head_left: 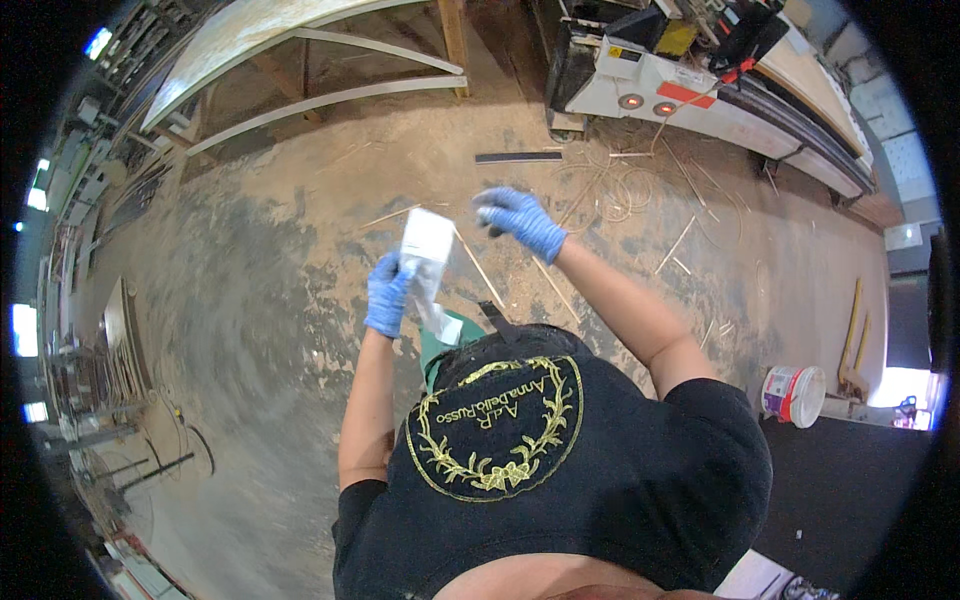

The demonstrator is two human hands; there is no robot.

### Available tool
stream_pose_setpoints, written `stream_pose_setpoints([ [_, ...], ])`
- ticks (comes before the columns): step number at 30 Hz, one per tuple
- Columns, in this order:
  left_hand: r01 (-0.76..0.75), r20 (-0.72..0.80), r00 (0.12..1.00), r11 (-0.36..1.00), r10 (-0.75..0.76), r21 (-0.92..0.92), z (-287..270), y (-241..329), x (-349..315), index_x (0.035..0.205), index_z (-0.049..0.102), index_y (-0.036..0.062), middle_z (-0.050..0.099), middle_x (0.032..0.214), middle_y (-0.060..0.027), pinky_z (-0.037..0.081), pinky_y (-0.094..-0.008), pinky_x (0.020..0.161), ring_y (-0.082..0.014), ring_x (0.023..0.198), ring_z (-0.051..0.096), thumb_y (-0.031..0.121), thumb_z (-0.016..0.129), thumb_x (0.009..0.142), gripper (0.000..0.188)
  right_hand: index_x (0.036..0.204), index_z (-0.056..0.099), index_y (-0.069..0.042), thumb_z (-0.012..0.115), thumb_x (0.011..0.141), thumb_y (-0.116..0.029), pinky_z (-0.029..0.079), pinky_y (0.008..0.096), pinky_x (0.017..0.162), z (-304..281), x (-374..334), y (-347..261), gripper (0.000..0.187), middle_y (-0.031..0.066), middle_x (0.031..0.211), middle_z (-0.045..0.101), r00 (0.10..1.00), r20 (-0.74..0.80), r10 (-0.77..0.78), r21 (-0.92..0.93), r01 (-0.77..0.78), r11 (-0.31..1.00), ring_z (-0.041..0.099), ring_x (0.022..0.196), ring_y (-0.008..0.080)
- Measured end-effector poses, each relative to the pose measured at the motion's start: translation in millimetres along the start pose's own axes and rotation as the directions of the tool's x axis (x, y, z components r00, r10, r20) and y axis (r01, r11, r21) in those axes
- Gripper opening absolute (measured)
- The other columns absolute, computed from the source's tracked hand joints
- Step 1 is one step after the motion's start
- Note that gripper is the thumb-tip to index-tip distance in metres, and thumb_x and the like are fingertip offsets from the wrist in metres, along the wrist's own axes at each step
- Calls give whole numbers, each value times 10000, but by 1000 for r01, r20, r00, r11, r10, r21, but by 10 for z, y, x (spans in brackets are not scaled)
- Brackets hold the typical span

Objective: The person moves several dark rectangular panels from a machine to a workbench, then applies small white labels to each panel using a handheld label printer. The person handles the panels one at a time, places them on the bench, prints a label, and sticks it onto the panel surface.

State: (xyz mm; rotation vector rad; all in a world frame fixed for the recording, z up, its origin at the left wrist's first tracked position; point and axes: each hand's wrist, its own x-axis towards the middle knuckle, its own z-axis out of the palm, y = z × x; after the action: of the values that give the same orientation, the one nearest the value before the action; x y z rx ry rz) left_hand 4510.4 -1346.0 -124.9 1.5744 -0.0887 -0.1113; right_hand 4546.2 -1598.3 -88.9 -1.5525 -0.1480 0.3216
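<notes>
1. The floor beneath both hands is seen to be coated in sawdust, with thin wood offcuts scattered beyond the right hand; the litter suggests cutting work done nearby.
2. A large white machine is placed well beyond the right hand, at the far edge of the floor. A curved wooden frame is stood well beyond the left hand.
3. A white bucket is set on the floor to the right of the right forearm, well apart from both hands.
4. A white packet is held upright in front of the body, between the two hands; a green item below it is partly hidden and cannot be identified.
5. The left hand, in a blue glove, is closed around the lower part of the packet, seemingly to steady it.
6. The right hand, also gloved in blue, is raised just beside the packet's upper edge, apart from it. Its fingers are curled, and something small and dark may be pinched in them; blur prevents confirmation.
</notes>
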Motion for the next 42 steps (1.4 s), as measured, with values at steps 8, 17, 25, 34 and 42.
stream_pose_setpoints([
  [8, -37, -118, 992, 989, 54, 145, -677, -567, 1722, 888, 563, 65, 532, 767, 24, 406, -218, 579, -64, 668, 469, 122, 547, 806, 102, 1130, 490, -51, 626, 770, -164, 489, 282, 690, 353, 1554, 542, 401, 76, 978, 562, 982, -6, 186, 315, -175, 933, 540, 901, 146],
  [17, -47, 167, 986, 989, 23, 140, -206, -80, 3612, 1020, 531, 16, 536, 893, -30, 426, -262, 697, -100, 779, 483, 86, 529, 788, 243, 1261, 303, -48, 642, 736, -56, 439, 318, 845, -145, 2932, 275, 625, 113, 1141, 473, 934, -338, 117, 523, 83, 848, 488, 1026, 213],
  [25, -6, 148, 989, 999, -2, 51, 441, 75, 5287, 1047, 520, 3, 555, 901, -33, 419, -267, 750, -118, 814, 506, 71, 537, 791, 266, 1203, 386, -40, 678, 705, -69, 439, 311, 849, -1401, 4327, -30, 578, 112, 1138, 485, 917, -398, 10, 321, 130, 938, 494, 1022, 210],
  [34, 30, 212, 976, 998, -42, 62, 710, -246, 6593, 995, 517, 9, 527, 894, -37, 405, -260, 730, -112, 821, 473, 120, 533, 802, 223, 1138, 458, -23, 593, 745, -24, 461, 251, 701, -2391, 5389, -139, 416, 35, 838, 563, 910, -412, 44, 293, 87, 952, 529, 794, 108],
  [42, -20, 175, 985, 999, 12, 45, 691, -247, 8196, 926, 534, 20, 522, 789, -12, 410, -257, 635, -92, 720, 470, 94, 525, 800, 146, 1149, 462, -57, 631, 736, -73, 463, 278, 770, -3456, 6312, -125, 447, 84, 975, 574, 773, -632, 62, 220, 102, 970, 542, 886, 153],
])
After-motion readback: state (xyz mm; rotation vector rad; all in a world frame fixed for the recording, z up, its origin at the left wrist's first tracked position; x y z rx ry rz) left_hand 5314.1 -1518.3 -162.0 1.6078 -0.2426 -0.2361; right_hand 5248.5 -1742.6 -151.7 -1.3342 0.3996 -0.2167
